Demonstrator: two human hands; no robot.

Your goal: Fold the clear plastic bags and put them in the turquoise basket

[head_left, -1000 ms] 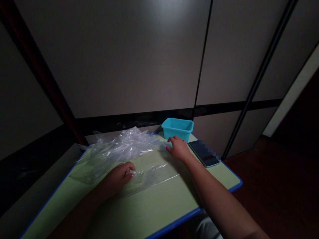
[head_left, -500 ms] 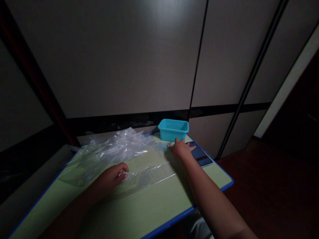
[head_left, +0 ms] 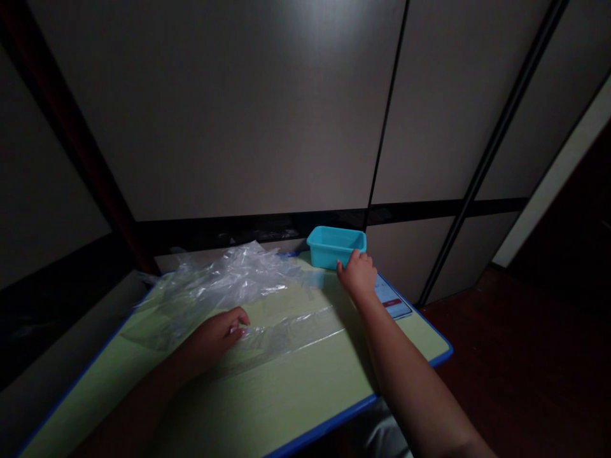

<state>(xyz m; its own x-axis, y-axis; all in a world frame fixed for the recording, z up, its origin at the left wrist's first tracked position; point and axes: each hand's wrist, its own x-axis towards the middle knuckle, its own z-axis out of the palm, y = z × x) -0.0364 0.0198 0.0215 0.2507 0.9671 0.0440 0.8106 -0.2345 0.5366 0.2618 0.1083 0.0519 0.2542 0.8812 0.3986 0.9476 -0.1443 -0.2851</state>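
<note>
My left hand (head_left: 223, 334) is closed, pinching the near end of a clear plastic bag (head_left: 291, 334) between thumb and fingers. The bag lies flat as a long strip across the pale green table, reaching rightward under my right forearm. My right hand (head_left: 358, 278) is over the right side, at the near right corner of a turquoise plastic basket (head_left: 326, 257). Its thumb stands apart from the slightly bent fingers, and nothing shows in its grasp; whether it touches the basket I cannot tell. Partly behind that hand lies a phone (head_left: 394, 303) with its screen lit.
A crumpled heap of clear plastic bags (head_left: 238, 277) covers the table's back left. The green table (head_left: 305, 401) has a blue rim and stands against a grey panelled cabinet (head_left: 267, 114). Dark reddish floor (head_left: 487, 356) shows at the right.
My right hand has moved slightly right and up toward the basket's corner, its spread fingers drawing together. The phone's screen has gone from dark to lit. My left hand keeps hold of the bag.
</note>
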